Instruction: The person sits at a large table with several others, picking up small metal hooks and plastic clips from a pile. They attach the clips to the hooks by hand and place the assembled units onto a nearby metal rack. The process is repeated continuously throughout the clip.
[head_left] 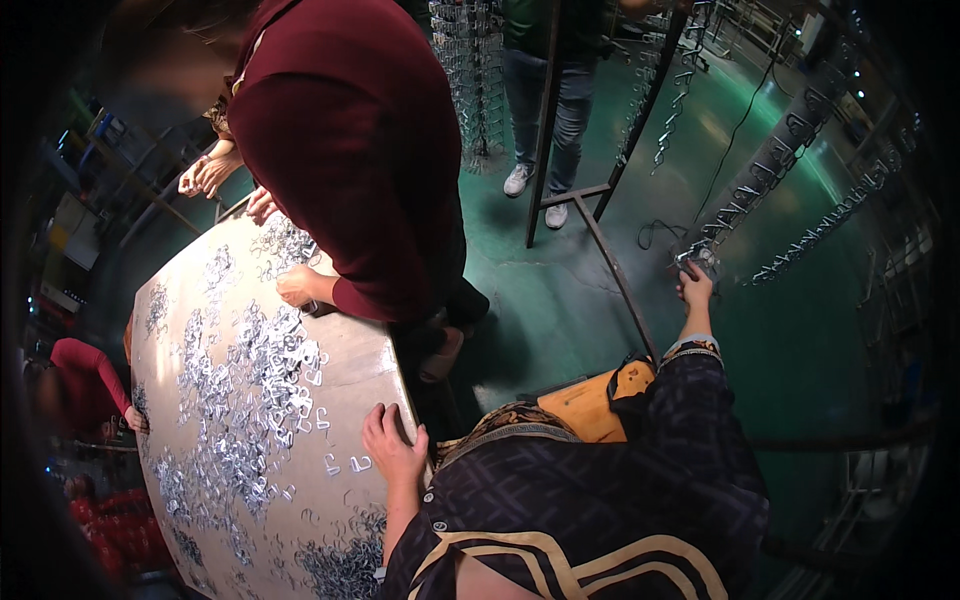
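My left hand (393,447) lies on the near right edge of the pale table (365,372), fingers spread and nothing in them. Just left of its fingertips are a few loose bent metal hooks (345,464). Out to the right, my right hand (695,287) is closed at the lower end of a hanging string of metal hooks (738,205). Its fingers pinch small shiny metal pieces there; their exact shape is too small to make out. A large spread of silvery hooks (270,365) covers the table's middle, and a darker heap (345,560) lies near my left forearm.
A person in a maroon top (340,140) leans over the table, hands among the hooks. Another person's red sleeve (88,362) shows at the far left. Beyond stand a dark metal frame (590,235) and someone in jeans (570,110). An orange chair (585,405) is beside me.
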